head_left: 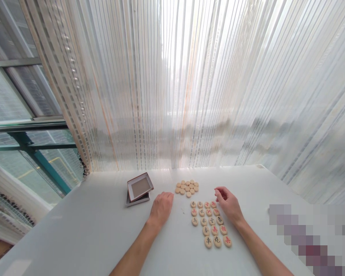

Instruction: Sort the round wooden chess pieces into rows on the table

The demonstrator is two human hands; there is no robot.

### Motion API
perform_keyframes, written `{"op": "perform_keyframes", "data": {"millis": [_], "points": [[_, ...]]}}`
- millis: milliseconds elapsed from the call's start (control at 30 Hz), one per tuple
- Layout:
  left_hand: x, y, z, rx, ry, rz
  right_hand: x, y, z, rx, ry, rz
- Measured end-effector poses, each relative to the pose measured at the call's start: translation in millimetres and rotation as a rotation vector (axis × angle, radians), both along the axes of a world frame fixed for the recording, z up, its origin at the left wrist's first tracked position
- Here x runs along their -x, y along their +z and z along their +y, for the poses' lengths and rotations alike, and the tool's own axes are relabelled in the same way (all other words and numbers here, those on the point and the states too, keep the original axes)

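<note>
Several round wooden chess pieces [209,222] with red and black characters lie face up in rows on the white table [83,230]. Behind them a cluster of blank-faced pieces [187,188] lies in a heap. My left hand [161,208] rests knuckles up on the table left of the rows, fingers curled under. My right hand [228,204] hovers at the right end of the top row, fingers bent in a pinch; I cannot make out whether it holds a piece.
A small open box [139,188] with its lid propped sits left of my left hand. Sheer striped curtains hang along the table's far edge. A window frame stands at the left. A blurred patch covers the lower right.
</note>
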State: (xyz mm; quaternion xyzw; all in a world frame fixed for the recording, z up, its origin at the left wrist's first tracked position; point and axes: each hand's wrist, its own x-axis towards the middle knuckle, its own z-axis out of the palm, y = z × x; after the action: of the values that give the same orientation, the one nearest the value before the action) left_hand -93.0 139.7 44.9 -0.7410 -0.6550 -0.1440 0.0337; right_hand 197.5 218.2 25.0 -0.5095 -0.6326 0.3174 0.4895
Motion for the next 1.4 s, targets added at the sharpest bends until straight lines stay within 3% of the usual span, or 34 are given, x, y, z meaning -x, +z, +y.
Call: {"op": "perform_keyframes", "data": {"millis": [233,300,467,567,700,900,1133,1400], "points": [[-12.6,3.7,-26.2,0.036,-0.027,0.036,2.1,6.3,-8.2,-0.046,0.0,-0.019],[-15.5,5.5,-31.0,0.03,-0.049,-0.052,4.4,9.8,-14.4,-0.077,0.021,-0.048],[-30.6,14.3,-30.9,-0.074,-0.279,-0.386,18.0,20.1,-37.9,-0.146,0.143,-0.153],[-40.5,11.9,-27.5,-0.116,-0.351,-0.583,26.0,24.5,-50.3,-0.201,0.244,-0.189],[-46.6,-3.4,-29.9,-0.124,-0.338,-0.723,27.5,26.1,-54.3,-0.251,0.309,-0.223],[-50.9,-19.9,-39.3,-0.091,-0.404,-0.777,24.1,26.4,-52.2,-0.303,0.333,-0.298],[-54.1,-17.5,-40.8,-0.092,-0.436,-0.857,33.6,35.5,-64.0,-0.325,0.474,-0.371],[-61.7,-19.3,-39.3,0.07,-0.254,-1.29,40.5,30.2,-73.1,-0.352,0.503,-0.381]]}}
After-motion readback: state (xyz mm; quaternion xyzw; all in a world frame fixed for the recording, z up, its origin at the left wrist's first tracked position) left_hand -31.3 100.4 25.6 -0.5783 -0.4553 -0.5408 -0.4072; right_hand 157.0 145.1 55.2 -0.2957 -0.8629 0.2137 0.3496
